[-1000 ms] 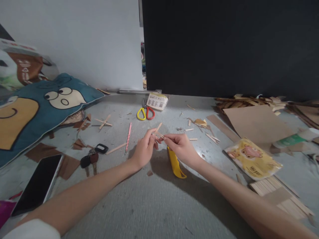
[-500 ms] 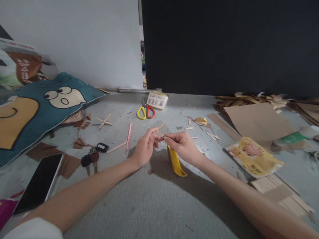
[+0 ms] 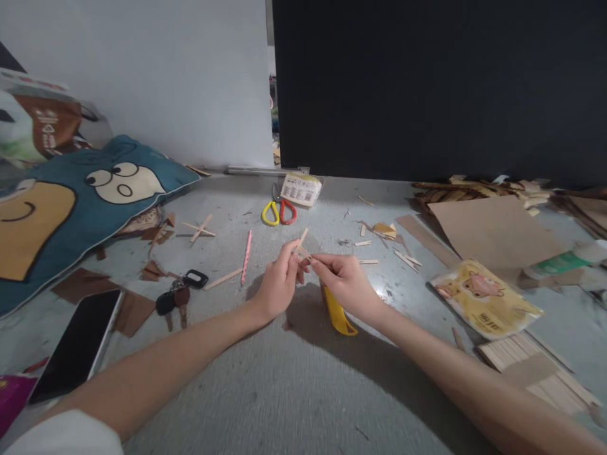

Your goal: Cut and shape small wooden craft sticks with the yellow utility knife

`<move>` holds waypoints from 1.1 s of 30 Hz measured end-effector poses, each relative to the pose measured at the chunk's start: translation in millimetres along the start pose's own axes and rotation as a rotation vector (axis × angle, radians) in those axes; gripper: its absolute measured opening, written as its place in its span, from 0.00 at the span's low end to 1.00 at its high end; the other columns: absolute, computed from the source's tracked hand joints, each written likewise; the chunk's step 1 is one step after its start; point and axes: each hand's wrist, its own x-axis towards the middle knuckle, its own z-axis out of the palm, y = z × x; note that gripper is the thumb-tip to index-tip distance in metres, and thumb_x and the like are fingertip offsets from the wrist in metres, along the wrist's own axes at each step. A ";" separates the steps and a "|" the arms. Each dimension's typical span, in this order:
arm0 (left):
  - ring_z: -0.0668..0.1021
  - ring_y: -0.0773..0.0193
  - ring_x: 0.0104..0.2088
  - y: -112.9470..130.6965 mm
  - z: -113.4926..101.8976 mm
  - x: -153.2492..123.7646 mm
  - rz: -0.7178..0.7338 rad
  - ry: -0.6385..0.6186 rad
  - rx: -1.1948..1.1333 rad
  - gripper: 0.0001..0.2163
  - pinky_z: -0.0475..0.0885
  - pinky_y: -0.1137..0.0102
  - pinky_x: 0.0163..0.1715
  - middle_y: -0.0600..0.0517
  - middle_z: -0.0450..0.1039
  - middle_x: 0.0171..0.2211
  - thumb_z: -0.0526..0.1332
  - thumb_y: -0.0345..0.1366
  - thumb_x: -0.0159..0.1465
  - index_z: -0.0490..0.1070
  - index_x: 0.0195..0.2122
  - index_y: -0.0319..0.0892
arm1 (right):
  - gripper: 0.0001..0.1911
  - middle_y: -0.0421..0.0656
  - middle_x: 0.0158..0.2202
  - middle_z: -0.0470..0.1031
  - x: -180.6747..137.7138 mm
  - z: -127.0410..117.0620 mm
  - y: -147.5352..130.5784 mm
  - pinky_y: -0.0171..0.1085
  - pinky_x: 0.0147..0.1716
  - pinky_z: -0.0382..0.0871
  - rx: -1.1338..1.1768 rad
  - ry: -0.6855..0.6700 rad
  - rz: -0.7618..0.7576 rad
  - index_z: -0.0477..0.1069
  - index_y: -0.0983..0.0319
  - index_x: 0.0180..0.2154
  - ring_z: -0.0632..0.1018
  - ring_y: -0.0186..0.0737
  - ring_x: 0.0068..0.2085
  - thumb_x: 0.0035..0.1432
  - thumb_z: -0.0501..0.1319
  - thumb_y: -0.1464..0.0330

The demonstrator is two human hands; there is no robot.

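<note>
My left hand (image 3: 279, 282) is closed on thin wooden craft sticks (image 3: 302, 237), one of which pokes up past the fingertips. My right hand (image 3: 344, 280) pinches the other end of the small wooden piece, its fingertips close to the left ones. The exact shape between the fingers is partly hidden. Below the right hand, a yellow utility knife (image 3: 337, 313) lies on the table, its upper end covered by that hand. Left of my hands lie a pink-and-white pencil (image 3: 246, 258) and a loose craft stick (image 3: 222, 279).
Scissors (image 3: 279, 213) and a small pack (image 3: 300, 189) lie at the back. A crossed-stick piece (image 3: 201, 229), keys (image 3: 176, 298), a phone (image 3: 76, 347) and a blue pillow (image 3: 99, 208) are left. At right are a yellow packet (image 3: 486, 297), craft sticks (image 3: 540, 373) and cardboard (image 3: 484, 227).
The stick above my left fingertips has tilted more upright. Both hands stay close together, the right shifted slightly lower; the whole view has moved a little.
</note>
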 end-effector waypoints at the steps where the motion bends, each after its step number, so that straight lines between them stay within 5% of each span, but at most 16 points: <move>1: 0.78 0.67 0.25 0.3 0.2 -0.5 -0.006 0.009 0.011 0.17 0.73 0.71 0.31 0.55 0.77 0.28 0.47 0.41 0.78 0.63 0.63 0.44 | 0.19 0.35 0.21 0.58 -1.5 2.0 -0.4 0.35 0.27 0.54 -0.003 0.014 0.010 0.69 0.60 0.26 0.60 0.33 0.25 0.67 0.53 0.60; 5: 0.77 0.68 0.25 -0.9 2.3 -1.4 -0.069 0.067 0.023 0.18 0.73 0.71 0.31 0.54 0.78 0.30 0.48 0.40 0.77 0.61 0.66 0.43 | 0.19 0.34 0.21 0.52 -8.2 5.8 -4.8 0.35 0.24 0.50 -0.047 0.067 0.076 0.66 0.60 0.24 0.56 0.32 0.24 0.66 0.54 0.61; 15: 0.75 0.67 0.22 2.3 2.0 0.8 -0.113 0.088 0.026 0.18 0.70 0.71 0.27 0.55 0.74 0.24 0.45 0.47 0.77 0.69 0.40 0.44 | 0.19 0.34 0.19 0.55 -20.5 13.1 -21.1 0.34 0.23 0.52 -0.096 0.107 0.096 0.58 0.58 0.22 0.59 0.32 0.22 0.66 0.53 0.62; 23: 0.76 0.67 0.23 8.6 1.7 -4.2 0.030 0.091 -0.096 0.19 0.73 0.70 0.30 0.55 0.76 0.26 0.45 0.52 0.77 0.66 0.42 0.45 | 0.18 0.37 0.22 0.69 -10.8 -1.8 6.3 0.34 0.23 0.54 -0.295 0.389 -0.062 0.78 0.64 0.41 0.64 0.33 0.21 0.69 0.53 0.61; 33: 0.76 0.66 0.23 8.5 2.1 -1.7 -0.016 0.126 -0.162 0.20 0.74 0.68 0.31 0.55 0.77 0.24 0.44 0.55 0.77 0.62 0.38 0.46 | 0.15 0.50 0.32 0.77 10.8 -31.5 50.2 0.42 0.38 0.62 -1.024 0.104 -0.033 0.74 0.62 0.31 0.75 0.47 0.36 0.67 0.52 0.72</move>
